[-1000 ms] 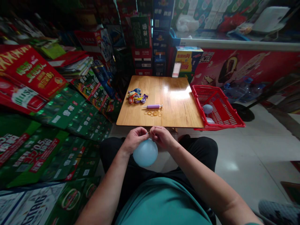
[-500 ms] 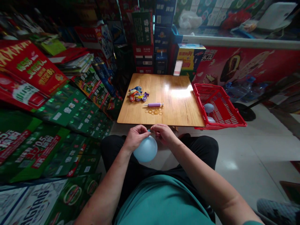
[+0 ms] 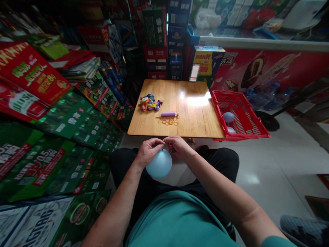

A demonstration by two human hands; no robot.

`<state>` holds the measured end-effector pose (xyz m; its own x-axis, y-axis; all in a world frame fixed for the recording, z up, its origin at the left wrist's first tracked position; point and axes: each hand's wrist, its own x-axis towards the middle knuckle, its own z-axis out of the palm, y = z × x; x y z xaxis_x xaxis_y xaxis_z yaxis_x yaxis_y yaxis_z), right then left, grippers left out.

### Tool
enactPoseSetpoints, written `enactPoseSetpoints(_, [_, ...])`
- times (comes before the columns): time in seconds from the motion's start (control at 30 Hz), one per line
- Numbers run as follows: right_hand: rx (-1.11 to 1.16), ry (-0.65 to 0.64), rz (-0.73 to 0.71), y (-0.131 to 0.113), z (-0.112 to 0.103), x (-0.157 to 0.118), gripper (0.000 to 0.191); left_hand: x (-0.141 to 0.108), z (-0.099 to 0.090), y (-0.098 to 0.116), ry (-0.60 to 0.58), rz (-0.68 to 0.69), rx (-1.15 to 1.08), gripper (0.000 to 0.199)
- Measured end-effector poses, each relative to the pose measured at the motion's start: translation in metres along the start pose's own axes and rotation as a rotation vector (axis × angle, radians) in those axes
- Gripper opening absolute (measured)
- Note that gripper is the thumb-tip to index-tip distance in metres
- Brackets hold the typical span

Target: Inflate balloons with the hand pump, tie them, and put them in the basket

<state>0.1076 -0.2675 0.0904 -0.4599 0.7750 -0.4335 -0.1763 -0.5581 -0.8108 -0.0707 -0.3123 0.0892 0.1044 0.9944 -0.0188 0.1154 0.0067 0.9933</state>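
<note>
Left hand (image 3: 148, 153): narrow pinch, fingers curled on neck of pale blue balloon (image 3: 158, 164).
Right hand (image 3: 178, 146): narrow pinch at same neck, tips against left fingers; anything between them hidden.
Balloon position: inflated, below both hands, over lap, near side of table.
Far side: wooden table (image 3: 195, 123), near edge just beyond hands. On it, balloon hand pump (image 3: 167, 114), rubber bands (image 3: 168, 121), deflated balloons (image 3: 149, 103).
Right edge: red plastic basket (image 3: 240, 116) against table, blue balloon (image 3: 228, 117) inside.
Left edge: printed cartons (image 3: 66, 116), close to left arm.
Open room: tile floor (image 3: 259, 161), right of lap.
</note>
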Motion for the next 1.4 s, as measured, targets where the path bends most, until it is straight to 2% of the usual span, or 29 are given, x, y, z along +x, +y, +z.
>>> enactPoseSetpoints(0.17, [-0.181,-0.002,-0.137,-0.001,0.005,0.004,0.012,0.001,0.002,-0.001,0.001,-0.115,-0.148,0.033])
enactPoseSetpoints(0.3, [-0.472,-0.08,-0.235,-0.004,0.007,0.006,0.017,0.002,0.0,-0.006,-0.043,-0.175,-0.131,0.036])
enactPoseSetpoints(0.37, [-0.509,-0.081,-0.242,-0.005,0.007,0.006,0.016,0.003,-0.001,-0.008,-0.049,-0.182,-0.131,0.036])
enactPoseSetpoints(0.53, [-0.19,0.095,-0.089,-0.007,0.005,0.006,0.01,0.003,-0.002,-0.01,0.069,-0.132,-0.123,0.031])
enactPoseSetpoints(0.83, [-0.06,-0.038,0.133,-0.011,-0.004,0.0,0.015,-0.003,-0.001,-0.016,0.109,-0.046,-0.182,0.023])
enactPoseSetpoints(1.03, [-0.144,-0.051,0.224,-0.001,-0.008,0.009,0.024,-0.006,0.0,-0.011,-0.014,0.031,-0.062,0.016])
enactPoseSetpoints(1.17, [-0.221,-0.057,0.17,0.004,-0.006,0.015,0.022,-0.005,0.001,-0.007,-0.096,0.005,0.039,0.015])
enactPoseSetpoints(1.3, [-0.342,-0.035,0.029,0.007,-0.007,0.014,0.012,-0.003,0.0,-0.008,-0.047,-0.028,0.044,0.013])
enactPoseSetpoints(1.4, [-0.457,-0.025,-0.053,0.009,-0.008,0.011,0.012,-0.002,-0.001,-0.013,-0.029,-0.121,-0.016,0.026])
